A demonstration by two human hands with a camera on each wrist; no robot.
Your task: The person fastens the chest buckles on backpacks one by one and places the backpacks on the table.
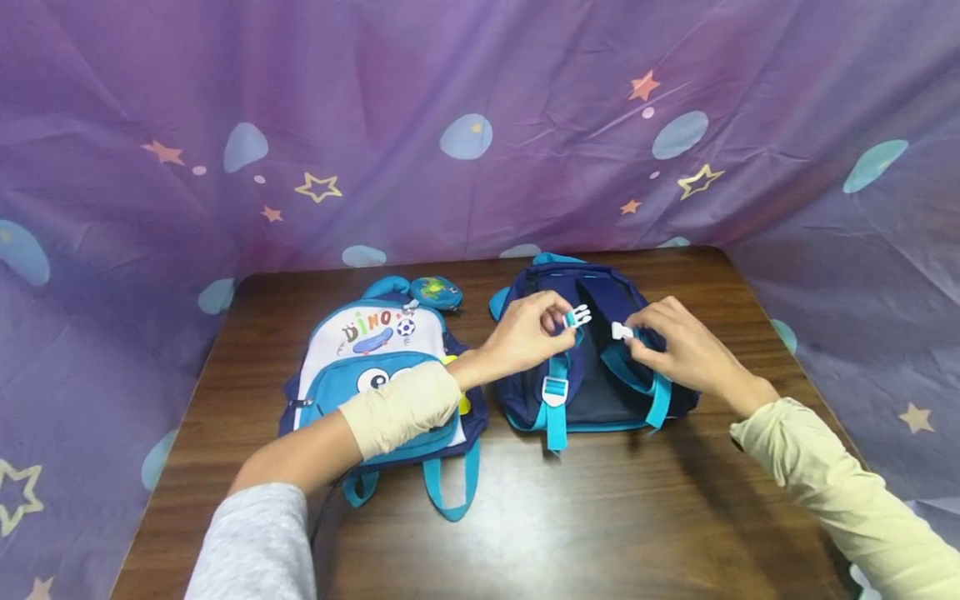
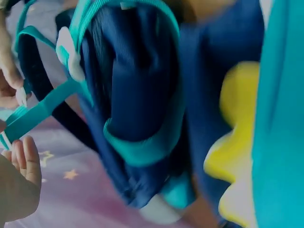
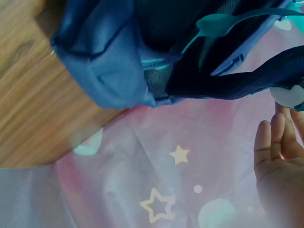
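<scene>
A navy backpack with turquoise straps lies with its strap side up. Above it, my left hand pinches the pronged half of a white side-release buckle between thumb and fingers. Facing it across a small gap, the socket half is held by my right hand on its turquoise webbing. The two halves are apart. In the right wrist view the fingers of my right hand touch a white plastic piece on the strap; the left wrist view shows both hands only partly.
A second backpack with a white and blue dinosaur front lies on the left, under my left forearm. A small round pouch hangs at its top. Both bags rest on a brown wooden table before a purple star-patterned cloth.
</scene>
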